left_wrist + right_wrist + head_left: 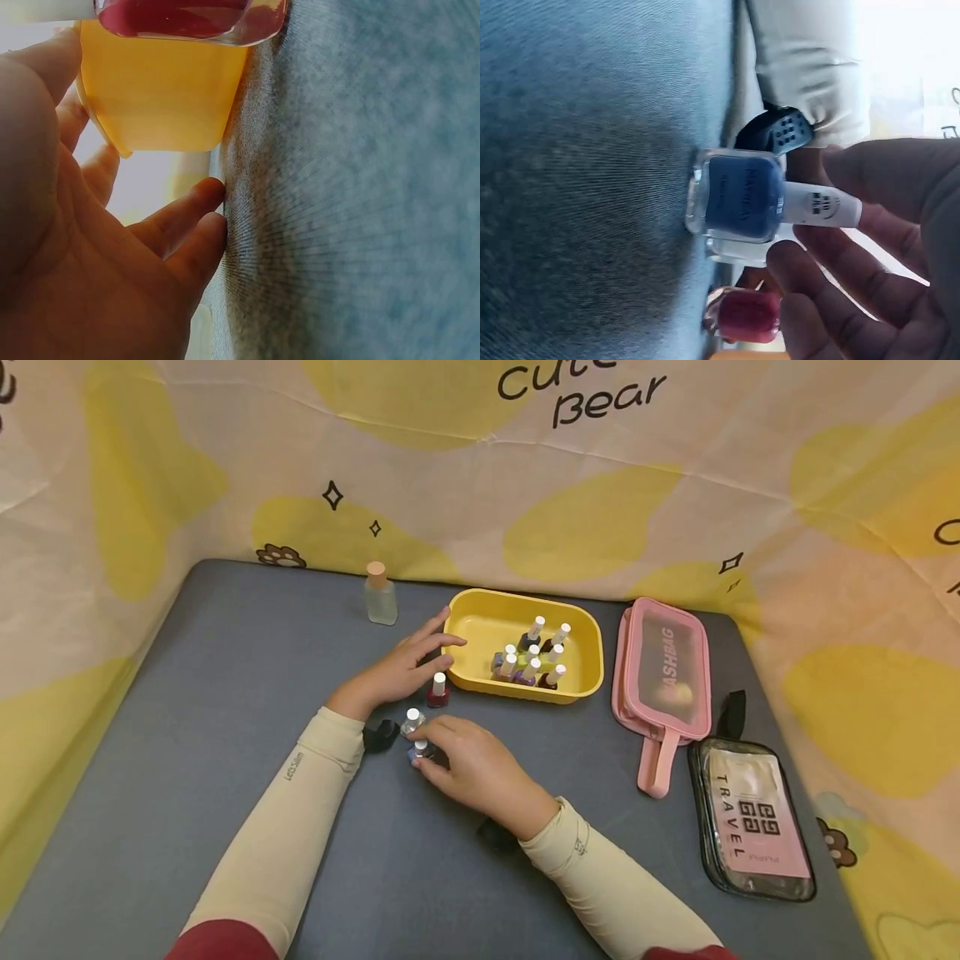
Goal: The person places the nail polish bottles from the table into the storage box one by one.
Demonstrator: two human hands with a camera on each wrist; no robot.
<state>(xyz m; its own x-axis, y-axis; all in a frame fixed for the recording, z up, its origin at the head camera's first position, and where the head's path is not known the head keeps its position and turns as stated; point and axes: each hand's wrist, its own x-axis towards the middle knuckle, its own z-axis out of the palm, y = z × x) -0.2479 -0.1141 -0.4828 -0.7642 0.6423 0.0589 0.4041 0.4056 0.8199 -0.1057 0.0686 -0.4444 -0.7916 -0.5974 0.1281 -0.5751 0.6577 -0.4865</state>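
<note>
My right hand [476,768] is at a blue nail polish bottle [742,195] upright on the table, its thumb and fingers around the white cap [821,204]. Close behind stands a clear nail polish bottle [412,723], partly hidden by the blue one in the right wrist view. A red nail polish bottle [438,695] stands farther back, beside the left hand. With fingers spread and fairly straight, my left hand [401,668] touches the left end of a yellow tray [480,627]. Several white-capped nail polish bottles [528,668] stand grouped in the tray's right part.
A frosted bottle with a wooden-looking cap [380,597] stands at the back left. To the right lie a pink wash bag [667,672] and a clear, black-edged travel pouch [753,818]. Patterned cloth [450,468] rises behind the grey table [187,735].
</note>
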